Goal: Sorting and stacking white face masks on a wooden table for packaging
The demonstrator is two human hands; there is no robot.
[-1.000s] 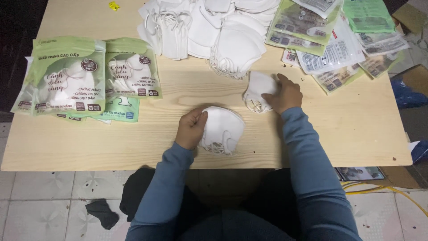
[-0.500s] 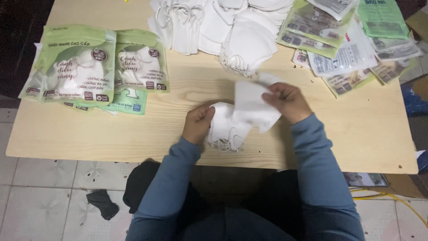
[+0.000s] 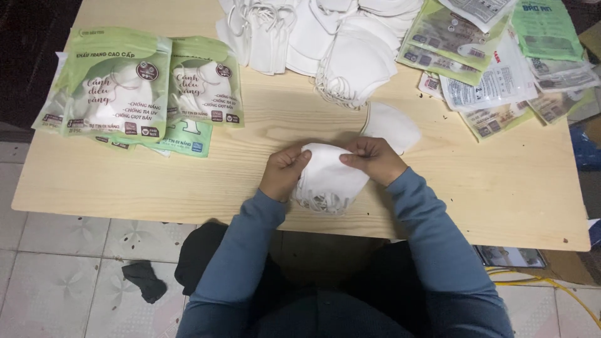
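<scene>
White masks, green-and-white packets, pale wood-grain table, blue sleeves.

The stack of masks is soft matt white cloth. The bench is pale, smooth-grained wood. The green packets are glossy plastic film.

Even, soft indoor light falls from overhead on the pale wooden table, which reads bright and warm — the floor beneath sits dimmer, the top left corner nearly black. Shadows stay faint. Mild glare glints on the plastic packets. Focus is fairly sharp — edges bend slightly.
</scene>
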